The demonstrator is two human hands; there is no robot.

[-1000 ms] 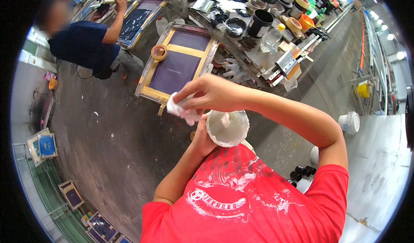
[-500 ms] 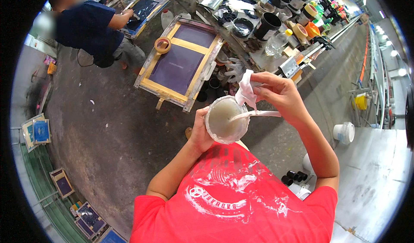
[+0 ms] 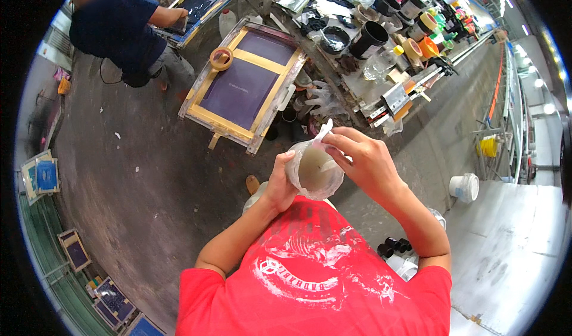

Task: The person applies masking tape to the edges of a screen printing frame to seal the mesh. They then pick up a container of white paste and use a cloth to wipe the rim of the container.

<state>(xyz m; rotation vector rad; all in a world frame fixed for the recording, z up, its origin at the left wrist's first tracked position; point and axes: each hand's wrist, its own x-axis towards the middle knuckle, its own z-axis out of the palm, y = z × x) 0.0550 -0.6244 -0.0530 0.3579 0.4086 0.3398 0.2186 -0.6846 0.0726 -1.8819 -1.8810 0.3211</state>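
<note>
My left hand (image 3: pixel 279 184) is wrapped round a translucent plastic cup (image 3: pixel 325 191) with a ragged, crusted rim, tilted so its inside shows. Greyish, cloudy residue or liquid coats the inside; which of the two I cannot tell. A white stirring stick (image 3: pixel 329 166) leans in the cup, its outer end hidden behind my right hand. At the cup's far right rim, my right hand (image 3: pixel 368 160) pinches a crumpled white cloth or tissue (image 3: pixel 323 133) between thumb and fingers. Part of the cloth pokes up above the rim.
Ahead lies a wooden-framed printing screen (image 3: pixel 241 91) with a tape roll (image 3: pixel 221 59) on it. A cluttered workbench (image 3: pixel 351 85) holds tubs, a clear bottle (image 3: pixel 381 63) and tools. Another person (image 3: pixel 122 35) works at far left. A white bucket (image 3: pixel 464 187) stands at right.
My right hand has come down and left, carrying the white cloth from above the cup to its rim. The stick's outer end is now covered. The other person's arm has shifted slightly.
</note>
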